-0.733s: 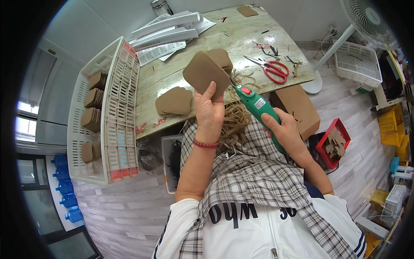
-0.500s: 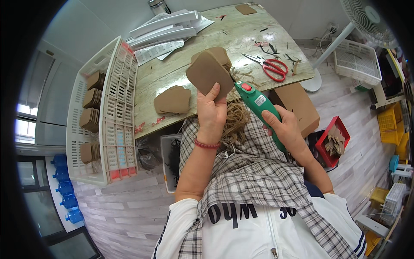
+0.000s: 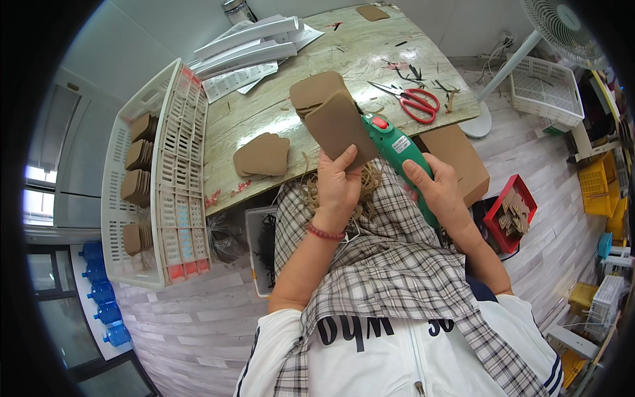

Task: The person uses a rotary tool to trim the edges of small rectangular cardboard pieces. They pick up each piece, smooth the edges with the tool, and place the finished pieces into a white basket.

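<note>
My left hand (image 3: 339,185) pinches a flat brown piece (image 3: 340,130) with rounded corners, thumb on top. In my right hand (image 3: 433,187) is a green handheld electric cutter (image 3: 399,149) with a red switch; its dark tip meets the piece's right edge. Behind the held piece sits a stack of similar brown pieces (image 3: 316,90) on the table. Another small stack (image 3: 262,155) lies near the table's front edge. Thin brown trimmings (image 3: 311,193) are heaped on my checked apron, partly hidden by my left hand.
Red-handled scissors (image 3: 419,104) and dark scraps lie on the table (image 3: 264,118). A white slatted crate (image 3: 182,178) with brown stacks stands at the left. Papers (image 3: 248,46) are piled at the back. At the right are a red box (image 3: 493,218) of brown scraps and a fan (image 3: 562,33).
The brown piece has turned and moved slightly right and toward me, showing more of the stack behind. The left wrist has shifted right; the cutter stays along the piece's right edge.
</note>
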Demonstrator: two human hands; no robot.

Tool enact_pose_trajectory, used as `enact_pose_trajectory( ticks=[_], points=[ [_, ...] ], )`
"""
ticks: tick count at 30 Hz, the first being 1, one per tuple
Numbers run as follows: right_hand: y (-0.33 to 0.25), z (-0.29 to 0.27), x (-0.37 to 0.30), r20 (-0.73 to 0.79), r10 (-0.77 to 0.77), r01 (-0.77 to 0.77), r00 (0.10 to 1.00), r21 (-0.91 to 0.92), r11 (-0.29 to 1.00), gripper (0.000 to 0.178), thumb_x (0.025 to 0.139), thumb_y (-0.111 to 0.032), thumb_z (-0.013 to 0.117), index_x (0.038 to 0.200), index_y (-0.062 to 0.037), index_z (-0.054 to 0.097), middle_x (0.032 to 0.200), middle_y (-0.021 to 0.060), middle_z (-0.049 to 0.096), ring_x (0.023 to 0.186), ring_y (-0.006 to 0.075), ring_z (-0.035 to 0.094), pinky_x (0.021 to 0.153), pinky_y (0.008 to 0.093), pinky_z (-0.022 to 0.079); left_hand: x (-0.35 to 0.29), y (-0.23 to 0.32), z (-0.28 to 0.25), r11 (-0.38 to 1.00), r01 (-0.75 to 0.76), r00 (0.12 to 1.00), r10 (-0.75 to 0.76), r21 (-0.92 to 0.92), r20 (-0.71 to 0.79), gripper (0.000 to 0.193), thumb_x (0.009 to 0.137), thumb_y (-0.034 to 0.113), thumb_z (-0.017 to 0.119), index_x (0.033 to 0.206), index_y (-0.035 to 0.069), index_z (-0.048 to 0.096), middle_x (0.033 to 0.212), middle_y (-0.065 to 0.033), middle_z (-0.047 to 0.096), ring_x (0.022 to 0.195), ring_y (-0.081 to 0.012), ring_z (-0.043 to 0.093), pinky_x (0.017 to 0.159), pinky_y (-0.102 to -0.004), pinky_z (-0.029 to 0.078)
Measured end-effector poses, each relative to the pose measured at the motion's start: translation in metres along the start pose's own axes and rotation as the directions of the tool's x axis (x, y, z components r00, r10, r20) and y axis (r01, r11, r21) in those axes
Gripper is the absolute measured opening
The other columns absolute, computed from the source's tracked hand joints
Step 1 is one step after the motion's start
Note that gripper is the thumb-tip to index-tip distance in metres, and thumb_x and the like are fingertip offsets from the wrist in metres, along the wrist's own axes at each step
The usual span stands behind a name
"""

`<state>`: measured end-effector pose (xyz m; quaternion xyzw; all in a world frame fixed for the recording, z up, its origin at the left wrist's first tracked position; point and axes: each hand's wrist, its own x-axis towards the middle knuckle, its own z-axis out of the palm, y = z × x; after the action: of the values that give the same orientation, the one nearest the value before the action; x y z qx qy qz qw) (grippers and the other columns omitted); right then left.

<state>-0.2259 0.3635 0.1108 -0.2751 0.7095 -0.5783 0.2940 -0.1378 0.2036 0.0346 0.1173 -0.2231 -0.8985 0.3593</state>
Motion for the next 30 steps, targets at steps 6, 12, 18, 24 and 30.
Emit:
enact_pose_trajectory(
  ticks=[6,12,18,24,30],
  points=[
    [-0.004,-0.004,0.001,-0.012,0.038,-0.038,0.999,-0.011,0.999,0.039,0.092,-0.038,0.064,0.089,0.0011,0.063,0.066,0.0015,0.056,0.053,0.0067,0.052,0.049,0.0234,0.044,-0.01,-0.004,-0.004,0.997,0.046,0.999,-0.047,0.065,0.025,0.041,0.088,-0.01,0.056,0.125,0.005,0.047,0.121,-0.0096,0.059,0.111,-0.0228,0.06,0.096,-0.0376,0.052],
    [-0.005,-0.019,-0.005,0.077,0.056,-0.056,0.995,0.003,0.998,0.038,0.092,-0.037,0.064,0.089,0.0007,0.062,0.068,0.0009,0.057,0.055,0.0061,0.052,0.051,0.0225,0.043,-0.006,0.022,-0.022,0.956,0.077,0.991,-0.105,0.284,0.084,0.043,0.084,-0.012,0.058,0.123,0.004,0.05,0.115,-0.0093,0.063,0.101,-0.0208,0.064,0.086,-0.0362,0.057],
    [0.004,-0.036,-0.016,0.152,0.074,-0.051,0.986,-0.149,0.988,0.036,0.09,-0.036,0.065,0.089,0.0,0.062,0.064,0.001,0.057,0.055,0.006,0.052,0.051,0.0234,0.043,0.004,0.068,-0.037,0.83,0.094,0.969,-0.202,0.549,0.139,0.052,0.078,-0.015,0.057,0.127,0.003,0.054,0.115,-0.0048,0.064,0.105,-0.0138,0.06,0.091,-0.0286,0.049],
    [0.009,-0.04,-0.025,0.186,0.102,-0.062,0.977,-0.21,0.976,0.037,0.089,-0.036,0.066,0.092,-0.0001,0.063,0.062,0.0011,0.057,0.055,0.0065,0.053,0.051,0.024,0.042,0.009,0.09,-0.04,0.692,0.134,0.937,-0.322,0.709,0.137,0.051,0.077,-0.013,0.06,0.125,0.002,0.055,0.113,-0.0045,0.064,0.104,-0.0136,0.06,0.091,-0.0287,0.048],
    [0.009,-0.036,-0.028,0.193,0.11,-0.059,0.975,-0.254,0.965,0.036,0.09,-0.034,0.066,0.097,0.001,0.061,0.068,0.0009,0.057,0.057,0.0065,0.053,0.052,0.023,0.044,0.002,0.085,-0.037,0.645,0.173,0.929,-0.358,0.744,0.094,0.05,0.075,-0.013,0.06,0.123,0.001,0.057,0.11,-0.0034,0.065,0.099,-0.0113,0.059,0.09,-0.0258,0.047]
  ],
)
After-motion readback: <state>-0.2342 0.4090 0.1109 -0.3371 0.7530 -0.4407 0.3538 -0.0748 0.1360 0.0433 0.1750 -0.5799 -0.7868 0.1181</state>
